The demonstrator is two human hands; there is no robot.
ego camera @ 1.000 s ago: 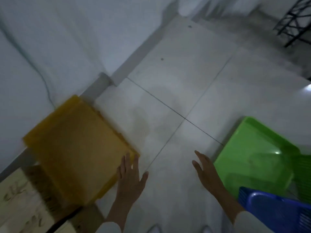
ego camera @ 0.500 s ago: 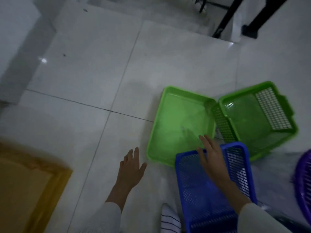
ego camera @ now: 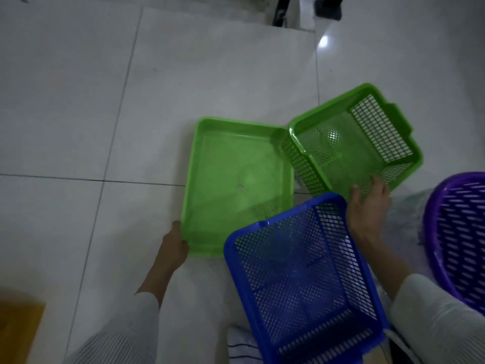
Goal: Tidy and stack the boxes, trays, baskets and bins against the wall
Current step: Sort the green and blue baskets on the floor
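Green tray (ego camera: 236,177) flat on tiled floor (ego camera: 183,82), centre of view, solid-bottomed, shallow, open side up; near-left corner gripped by left hand (ego camera: 174,244), thumb over the rim, fingers hidden under the edge. Green basket (ego camera: 349,143) just right of tray, mesh-walled, deeper, turned at an angle; its left corner overlapping the tray's far-right corner, touching or resting on it. Right hand (ego camera: 368,206) laid on the near rim of green basket, fingers (ego camera: 378,183) spread wide and draped over the mesh wall, thumb apart on the left; closed grip not evident. Blue basket (ego camera: 301,271) nearest the body, mesh, tilted, far corner lying over the tray's near-right corner; right forearm passing just beside its right wall; contact with it cannot be told. Purple basket (ego camera: 459,237) at right edge, rounded, slotted walls, only partly in frame, apart from the green basket. Pale sleeves (ego camera: 441,319) on both arms. Yellow item (ego camera: 18,329) at lower-left corner, blurred, mostly cut off, well apart from the tray. Striped white cloth (ego camera: 241,345) low in frame beside blue basket; what it is cannot be told. Dark frame legs (ego camera: 280,9) at top, far side of floor, well apart from everything else; light glare on tile nearby.
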